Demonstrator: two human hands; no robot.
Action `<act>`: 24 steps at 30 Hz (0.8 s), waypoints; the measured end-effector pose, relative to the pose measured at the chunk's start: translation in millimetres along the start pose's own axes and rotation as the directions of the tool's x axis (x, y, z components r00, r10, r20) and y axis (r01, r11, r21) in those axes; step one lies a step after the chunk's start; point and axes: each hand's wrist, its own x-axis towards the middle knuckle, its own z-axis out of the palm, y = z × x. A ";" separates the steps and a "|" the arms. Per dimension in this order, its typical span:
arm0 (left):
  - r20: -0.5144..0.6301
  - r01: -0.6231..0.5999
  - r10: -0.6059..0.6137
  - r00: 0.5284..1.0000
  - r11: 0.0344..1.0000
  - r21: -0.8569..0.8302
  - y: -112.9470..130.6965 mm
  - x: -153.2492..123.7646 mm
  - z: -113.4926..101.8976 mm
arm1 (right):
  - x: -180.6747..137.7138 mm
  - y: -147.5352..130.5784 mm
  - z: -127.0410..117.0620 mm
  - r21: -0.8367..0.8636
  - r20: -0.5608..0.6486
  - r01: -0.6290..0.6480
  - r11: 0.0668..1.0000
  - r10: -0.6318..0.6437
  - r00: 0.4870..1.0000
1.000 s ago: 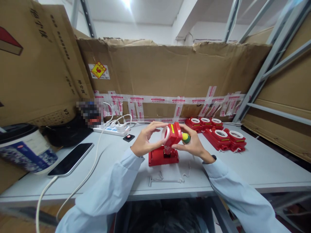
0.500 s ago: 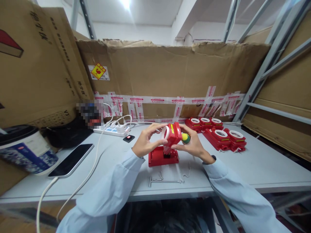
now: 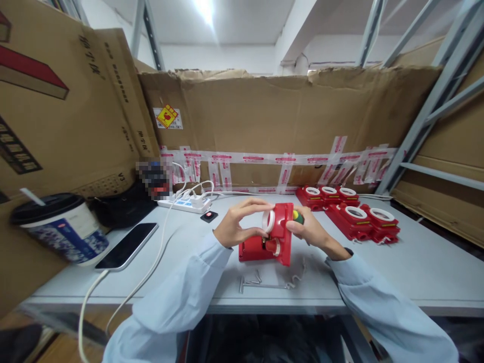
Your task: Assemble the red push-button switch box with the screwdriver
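left grip [image 3: 237, 228] pinches red cover [image 3: 282, 233] | right grip [image 3: 308, 229] holds green-yellow screwdriver [image 3: 298, 217] behind cover | red base [image 3: 254, 248] below both grips

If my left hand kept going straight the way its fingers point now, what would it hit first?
The left hand points rightward, and its fingertips already touch the red cover with the white ring. That cover comes first, with the right hand just behind it; depth is hard to judge.
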 end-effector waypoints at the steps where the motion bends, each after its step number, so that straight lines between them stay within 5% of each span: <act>1: -0.018 -0.028 0.029 0.999 0.999 0.030 0.3 0.0 0.2 | 0.0 -0.8 0.4 0.028 0.021 -0.028 0.999 0.027 0.999; 5: -0.100 -0.052 0.060 0.993 0.995 0.079 -1.5 -0.5 2.6 | -0.2 -5.7 1.6 0.034 0.025 -0.013 0.999 0.012 1.000; 14: -0.200 0.276 -0.281 0.939 0.960 -0.052 -0.9 -1.3 12.8 | -4.9 -2.5 4.5 -0.295 -0.134 0.182 0.938 -0.230 0.964; 24: -0.225 0.478 -0.511 0.830 0.858 -0.185 3.5 1.1 17.8 | -6.1 0.3 7.1 -0.478 -0.137 0.258 0.840 -0.361 0.922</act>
